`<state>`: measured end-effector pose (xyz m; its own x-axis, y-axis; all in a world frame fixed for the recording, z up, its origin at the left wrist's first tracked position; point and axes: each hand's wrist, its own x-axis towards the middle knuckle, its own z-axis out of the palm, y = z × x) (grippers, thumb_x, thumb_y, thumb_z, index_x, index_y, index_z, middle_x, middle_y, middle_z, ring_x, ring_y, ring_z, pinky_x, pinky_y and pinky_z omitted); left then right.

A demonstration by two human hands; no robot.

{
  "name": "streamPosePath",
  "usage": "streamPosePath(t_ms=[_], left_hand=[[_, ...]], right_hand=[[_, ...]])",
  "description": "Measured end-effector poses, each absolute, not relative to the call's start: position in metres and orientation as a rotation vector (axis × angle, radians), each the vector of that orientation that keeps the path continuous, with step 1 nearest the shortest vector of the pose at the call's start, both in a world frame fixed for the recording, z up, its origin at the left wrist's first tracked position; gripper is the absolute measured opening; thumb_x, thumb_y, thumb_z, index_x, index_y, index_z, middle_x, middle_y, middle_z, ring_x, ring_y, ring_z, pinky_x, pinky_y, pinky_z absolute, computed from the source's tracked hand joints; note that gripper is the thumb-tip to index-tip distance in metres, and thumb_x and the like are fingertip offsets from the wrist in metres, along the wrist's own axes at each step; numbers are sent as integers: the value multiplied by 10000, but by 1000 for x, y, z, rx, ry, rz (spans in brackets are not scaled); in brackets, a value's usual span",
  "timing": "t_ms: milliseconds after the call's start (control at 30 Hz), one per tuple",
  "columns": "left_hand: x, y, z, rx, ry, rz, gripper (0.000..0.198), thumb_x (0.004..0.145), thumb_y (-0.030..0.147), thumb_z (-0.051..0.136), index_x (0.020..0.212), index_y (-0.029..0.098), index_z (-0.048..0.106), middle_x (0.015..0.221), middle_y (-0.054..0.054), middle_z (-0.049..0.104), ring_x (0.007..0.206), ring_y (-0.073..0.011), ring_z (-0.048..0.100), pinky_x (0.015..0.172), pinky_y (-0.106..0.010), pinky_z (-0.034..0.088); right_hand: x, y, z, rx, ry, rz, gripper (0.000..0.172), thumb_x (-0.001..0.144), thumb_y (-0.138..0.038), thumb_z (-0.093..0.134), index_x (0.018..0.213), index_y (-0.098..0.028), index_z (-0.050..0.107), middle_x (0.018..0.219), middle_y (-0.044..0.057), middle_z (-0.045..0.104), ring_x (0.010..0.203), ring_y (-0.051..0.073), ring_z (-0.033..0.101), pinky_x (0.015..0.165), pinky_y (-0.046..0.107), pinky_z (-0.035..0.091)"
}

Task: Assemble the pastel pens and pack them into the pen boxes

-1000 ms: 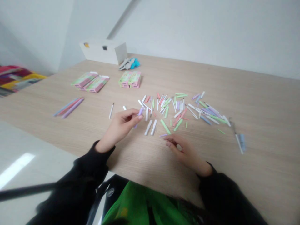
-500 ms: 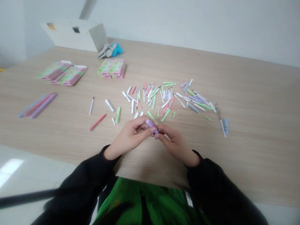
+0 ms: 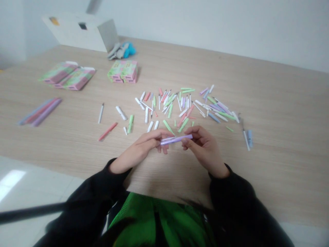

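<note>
Both of my hands hold one purple pen (image 3: 176, 139) level above the wooden table (image 3: 269, 164), near its front edge. My left hand (image 3: 144, 145) pinches the pen's left end, and my right hand (image 3: 203, 145) pinches its right end. Just beyond my hands lies a scatter of pen parts (image 3: 185, 104) in white, green, pink, purple and blue. A pink pen (image 3: 107, 131) and a green piece (image 3: 130, 123) lie to the left of my left hand.
Finished pens (image 3: 39, 112) lie together at the far left. Pink-and-green packets (image 3: 67, 73) and a small box pair (image 3: 122, 71) sit further back. A white box (image 3: 81, 31) and a grey-blue cloth (image 3: 122, 50) stand at the back. A blue-handled tool (image 3: 246, 135) lies at right.
My hands came together near the table's front edge. The purple piece in my left hand now shows as a full-length pen held between both hands.
</note>
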<state>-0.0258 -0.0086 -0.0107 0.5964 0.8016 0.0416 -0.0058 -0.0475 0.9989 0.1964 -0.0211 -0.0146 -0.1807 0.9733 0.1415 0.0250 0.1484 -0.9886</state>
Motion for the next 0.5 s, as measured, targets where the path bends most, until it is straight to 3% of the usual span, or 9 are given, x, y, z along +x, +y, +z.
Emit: streamPosePath(t_ms=[100, 200, 300, 400, 500], left_hand=[[-25, -10, -10, 1606, 787, 627, 331, 970, 236, 427, 1165, 160, 684, 934, -59, 720, 883, -198, 636, 835, -327, 481], [-24, -11, -9, 1757, 891, 665, 286, 985, 292, 475, 1127, 170, 691, 1055, -70, 713, 988, -206, 633, 948, -348, 479], [-23, -11, -11, 1773, 929, 644, 275, 995, 285, 459, 1102, 153, 675, 1013, -69, 701, 941, -187, 637, 906, -328, 503], [-23, -11, -15, 1765, 892, 560, 284, 1005, 290, 434, 1072, 143, 668, 918, -49, 683, 846, -163, 631, 830, -298, 511], [-23, -13, -17, 1803, 918, 509, 280, 1000, 295, 437, 1021, 150, 676, 861, -32, 669, 800, -156, 621, 797, -286, 495]], right_hand=[[209, -18, -1, -1097, -1468, 1197, 239, 768, -346, 830, 842, -199, 657, 667, -25, 635, 574, 109, 574, 546, 238, 458], [231, -9, 7, -1226, -1600, 1112, 202, 820, -376, 746, 851, -188, 679, 670, -12, 628, 592, 124, 577, 567, 253, 452], [257, 5, 2, -1531, -1792, 1016, 235, 883, -394, 615, 793, -184, 673, 605, -13, 594, 552, 141, 554, 554, 272, 412], [273, 18, -15, -1902, -1917, 721, 233, 910, -305, 545, 744, -179, 649, 607, -1, 585, 595, 160, 553, 590, 285, 372], [276, 25, -34, -2042, -1898, 550, 141, 898, -222, 551, 935, -154, 669, 685, 14, 624, 677, 185, 585, 643, 290, 367]])
